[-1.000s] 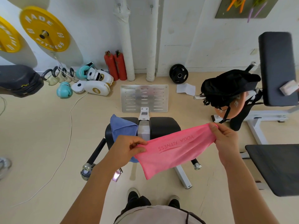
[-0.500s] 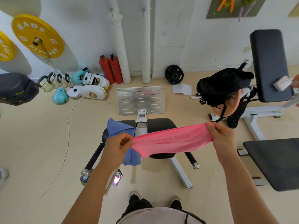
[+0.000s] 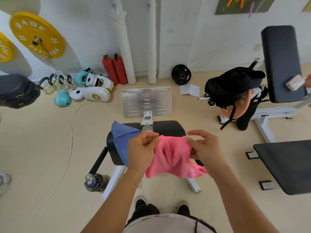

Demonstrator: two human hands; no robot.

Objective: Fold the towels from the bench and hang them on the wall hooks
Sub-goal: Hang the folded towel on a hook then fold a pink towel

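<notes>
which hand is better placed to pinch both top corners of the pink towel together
Left, probably. The left hand already pinches the pink towel at its top edge, while the right hand has its upper fingers spread loose above the cloth.

"RADE" and "FITNESS" are printed in white on the yellow plate (image 3: 37,35) on the wall. "GINGPAI" can be read on the white pad (image 3: 91,96) on the floor. Lettering on the orange plate (image 3: 241,107) is mostly hidden.

The pink towel (image 3: 171,155) and left hand (image 3: 140,151) hide much of the worktop (image 3: 168,127); a blue towel's (image 3: 122,140) lower edge disappears behind the wrist.
</notes>
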